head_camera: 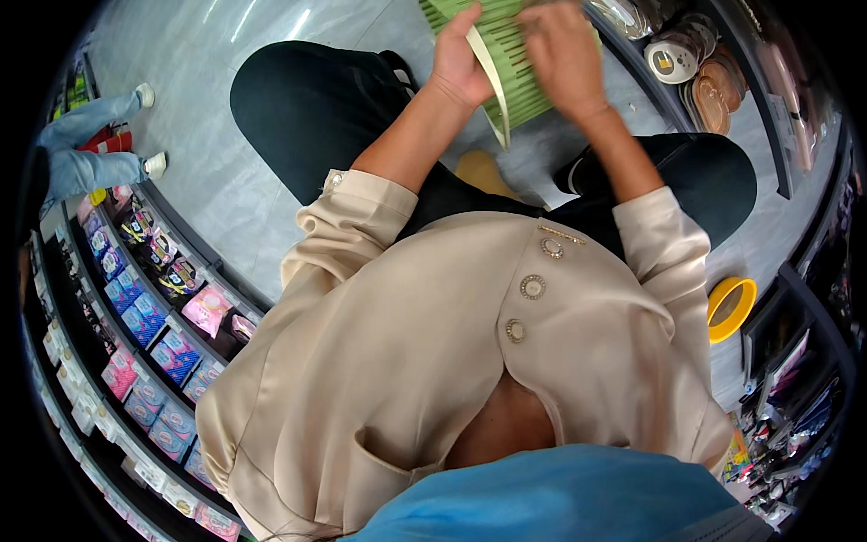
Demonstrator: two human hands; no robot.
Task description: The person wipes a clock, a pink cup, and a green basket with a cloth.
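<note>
A green slotted plastic basket with a cream handle is held up between my knees, at the top of the view. My left hand grips it near the handle, thumb over its upper part. My right hand is over the slotted side, blurred, with its fingers bent against or close to the slots; whether it holds anything cannot be told. Below the basket a tan object shows on the floor between my legs.
Shelves of packaged goods curve along the left. At the upper right, a shelf holds round lidded items and brown trays. A yellow ring-shaped object stands on the floor at right. Another person's legs are at far left.
</note>
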